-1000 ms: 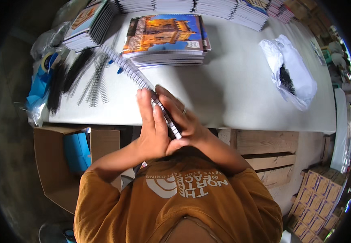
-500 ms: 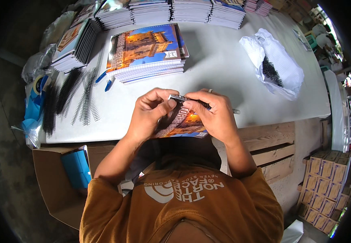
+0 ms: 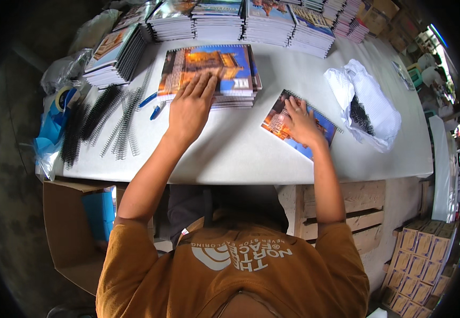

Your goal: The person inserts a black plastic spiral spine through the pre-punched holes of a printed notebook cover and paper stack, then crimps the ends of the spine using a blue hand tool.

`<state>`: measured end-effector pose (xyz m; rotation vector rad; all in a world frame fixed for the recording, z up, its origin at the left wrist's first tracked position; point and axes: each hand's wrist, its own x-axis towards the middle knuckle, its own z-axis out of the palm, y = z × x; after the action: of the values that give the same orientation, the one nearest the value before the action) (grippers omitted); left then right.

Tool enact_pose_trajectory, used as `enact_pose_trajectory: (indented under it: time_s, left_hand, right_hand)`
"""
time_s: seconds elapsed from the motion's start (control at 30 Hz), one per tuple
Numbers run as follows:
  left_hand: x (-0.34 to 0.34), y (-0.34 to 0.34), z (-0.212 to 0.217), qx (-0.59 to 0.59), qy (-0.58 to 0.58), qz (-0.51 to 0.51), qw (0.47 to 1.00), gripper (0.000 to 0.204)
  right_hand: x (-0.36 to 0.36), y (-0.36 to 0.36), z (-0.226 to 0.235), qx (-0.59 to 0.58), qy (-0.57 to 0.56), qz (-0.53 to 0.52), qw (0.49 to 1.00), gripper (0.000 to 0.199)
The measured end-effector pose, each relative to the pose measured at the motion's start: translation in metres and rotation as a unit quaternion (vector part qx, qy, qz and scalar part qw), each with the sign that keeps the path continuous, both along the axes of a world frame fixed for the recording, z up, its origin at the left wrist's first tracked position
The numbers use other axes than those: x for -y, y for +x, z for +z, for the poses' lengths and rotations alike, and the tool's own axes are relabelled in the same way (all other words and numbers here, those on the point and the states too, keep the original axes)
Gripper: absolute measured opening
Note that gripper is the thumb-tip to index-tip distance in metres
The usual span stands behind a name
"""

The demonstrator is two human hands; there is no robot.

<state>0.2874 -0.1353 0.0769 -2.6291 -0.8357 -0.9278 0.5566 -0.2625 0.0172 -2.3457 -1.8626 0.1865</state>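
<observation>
My left hand lies flat, fingers stretched, on the top notebook of a stack whose cover shows a lit stone tower against blue sky. To the right, a single notebook with a similar cover lies slanted on the table. A dark spiral coil runs along its upper right edge, with an end poking past the corner. My right hand rests on this notebook with its fingers spread, hiding the middle of the cover.
Loose black coils and two blue pens lie left of the stack. A white plastic bag holding coils sits at the right. Finished spiral notebooks stand in piles along the back. Below left is an open cardboard box.
My hands have parted: the notebook they held near the front edge now lies at the right under my right hand. My left hand has moved forward onto the stack.
</observation>
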Motion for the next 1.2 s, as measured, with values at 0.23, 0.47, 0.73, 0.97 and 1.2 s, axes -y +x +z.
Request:
enact_pose_trajectory:
  time_s: [0.23,0.47,0.73,0.97,1.2]
  left_hand:
    - [0.044,-0.025,0.038,0.365,-0.362,-0.119,0.849,0.019]
    - [0.056,-0.057,0.024,0.47,-0.543,-0.115,0.687,0.03]
    - [-0.096,-0.173,-0.053,0.101,-0.255,0.446,0.852,0.034]
    - [-0.053,-0.145,0.008,0.334,-0.402,0.015,0.852,0.033]
    - [0.021,-0.111,0.009,0.236,-0.588,-0.113,0.765,0.025]
  right_hand:
    - [0.003,-0.1,0.019,-0.679,0.28,-0.02,0.678,0.067]
    - [0.026,-0.1,0.045,-0.776,0.38,0.12,0.489,0.045]
    - [0.029,-0.113,0.007,-0.652,0.297,0.113,0.688,0.024]
    - [0.025,-0.105,0.012,-0.601,0.258,0.129,0.745,0.026]
    - [0.029,-0.104,0.015,-0.624,0.251,0.111,0.732,0.026]
